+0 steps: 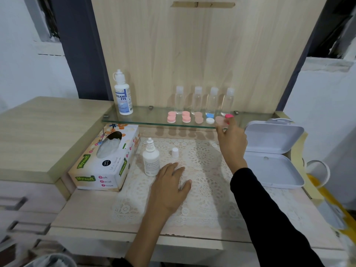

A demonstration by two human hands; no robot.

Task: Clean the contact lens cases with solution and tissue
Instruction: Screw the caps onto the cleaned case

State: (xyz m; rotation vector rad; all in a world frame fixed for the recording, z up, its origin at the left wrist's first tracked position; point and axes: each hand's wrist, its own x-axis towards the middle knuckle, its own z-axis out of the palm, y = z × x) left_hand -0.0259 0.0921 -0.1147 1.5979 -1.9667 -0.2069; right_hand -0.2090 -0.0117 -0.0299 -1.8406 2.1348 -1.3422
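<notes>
The left hand (169, 187) lies palm down on the lace mat (208, 191), fingers (173, 167) straight and a little apart, holding nothing. At ten o'clock from it, almost touching the fingertips, a small white solution bottle (151, 160) stands upright with its nozzle bare. Its white cap (175, 152) stands by itself on the mat at two o'clock from the bottle. At nine o'clock from the bottle, a tissue box (106, 158) rests on the counter (86, 209) with a tissue showing in its opening.

The right hand (231, 143), in a black sleeve, reaches up to the glass shelf (134, 120) at twelve o'clock from the mat. Its fingers (230, 121) are at the rightmost contact lens case (219, 120), a pale peach one. This part is blurred, so I cannot tell whether they grip the case or only touch it.

The other lens cases (186, 116) sit in a row on the shelf at nine o'clock from that hand: two pink, one peach, one blue and white. Four small clear bottles (197, 100) stand upright just behind the row. A large solution bottle (123, 93) stands at the shelf's nine o'clock end.

At three o'clock from the mat, a white plastic box (273, 151) lies on the counter with its lid open.
</notes>
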